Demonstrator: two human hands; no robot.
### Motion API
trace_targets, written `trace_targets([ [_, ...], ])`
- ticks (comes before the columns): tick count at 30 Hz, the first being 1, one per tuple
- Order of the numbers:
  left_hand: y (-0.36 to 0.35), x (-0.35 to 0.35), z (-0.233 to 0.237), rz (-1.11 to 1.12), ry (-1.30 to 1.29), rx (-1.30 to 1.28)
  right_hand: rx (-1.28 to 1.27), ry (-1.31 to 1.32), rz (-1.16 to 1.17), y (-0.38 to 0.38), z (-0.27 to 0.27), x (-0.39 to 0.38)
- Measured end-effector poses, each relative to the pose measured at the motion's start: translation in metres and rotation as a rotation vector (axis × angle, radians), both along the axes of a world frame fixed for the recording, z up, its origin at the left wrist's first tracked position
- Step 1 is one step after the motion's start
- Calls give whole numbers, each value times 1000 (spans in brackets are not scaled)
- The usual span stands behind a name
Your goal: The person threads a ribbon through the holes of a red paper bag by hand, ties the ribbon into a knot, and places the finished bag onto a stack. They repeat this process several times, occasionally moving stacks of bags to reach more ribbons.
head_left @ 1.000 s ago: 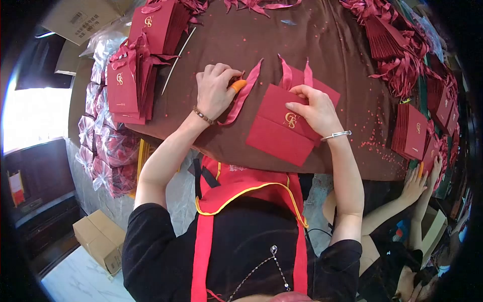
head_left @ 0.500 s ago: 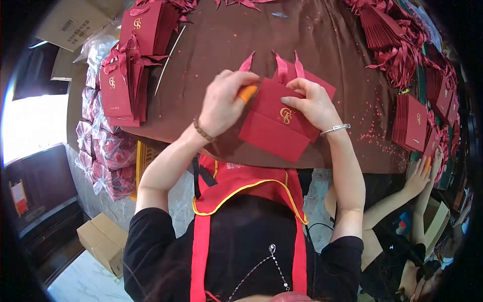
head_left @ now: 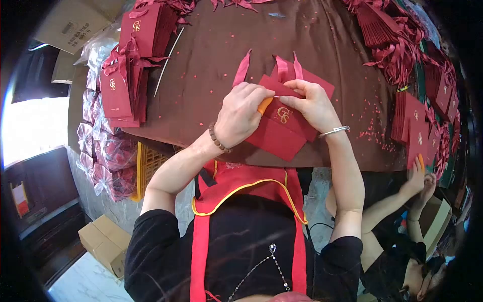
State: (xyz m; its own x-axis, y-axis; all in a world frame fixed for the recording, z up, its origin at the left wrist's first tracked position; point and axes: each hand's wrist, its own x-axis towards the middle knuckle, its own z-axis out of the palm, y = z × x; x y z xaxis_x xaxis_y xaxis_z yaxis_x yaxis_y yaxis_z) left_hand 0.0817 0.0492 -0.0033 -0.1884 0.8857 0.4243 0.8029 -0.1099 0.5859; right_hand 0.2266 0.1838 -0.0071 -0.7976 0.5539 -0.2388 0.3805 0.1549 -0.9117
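A dark red paper gift bag [head_left: 275, 137] with gold lettering lies flat and tilted in front of me, a second red piece [head_left: 318, 84] showing behind it. My left hand [head_left: 243, 111], with an orange finger cot, is closed in a pinch at the bag's upper edge; what it pinches is hidden. A red ribbon [head_left: 242, 69] sticks out above that hand. My right hand [head_left: 314, 106] grips the bag's upper edge between thumb and fingers. The fingertips of both hands almost meet. Two ribbon ends [head_left: 282, 69] rise behind the bag.
Finished-looking red bags with ribbons stand in stacks on the left [head_left: 116, 93] and right [head_left: 410, 118] of the brown cloth [head_left: 206, 55]. A thin white stick [head_left: 168, 63] lies at left. Red specks dot the cloth. A co-worker's hands [head_left: 416, 181] hold a bag at right.
My left hand has moved right, to the fingertips of my right hand. The bag has shifted slightly. The co-worker's hands have drawn a bag toward the near side.
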Motion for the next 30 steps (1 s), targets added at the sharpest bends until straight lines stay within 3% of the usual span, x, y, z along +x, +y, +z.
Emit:
trace_targets([
  [7, 5, 1, 2, 10, -145, -56, -4, 54, -46, -3, -9, 1],
  [30, 10, 3, 10, 74, -115, -163, 121, 45, -70, -16, 0, 5],
])
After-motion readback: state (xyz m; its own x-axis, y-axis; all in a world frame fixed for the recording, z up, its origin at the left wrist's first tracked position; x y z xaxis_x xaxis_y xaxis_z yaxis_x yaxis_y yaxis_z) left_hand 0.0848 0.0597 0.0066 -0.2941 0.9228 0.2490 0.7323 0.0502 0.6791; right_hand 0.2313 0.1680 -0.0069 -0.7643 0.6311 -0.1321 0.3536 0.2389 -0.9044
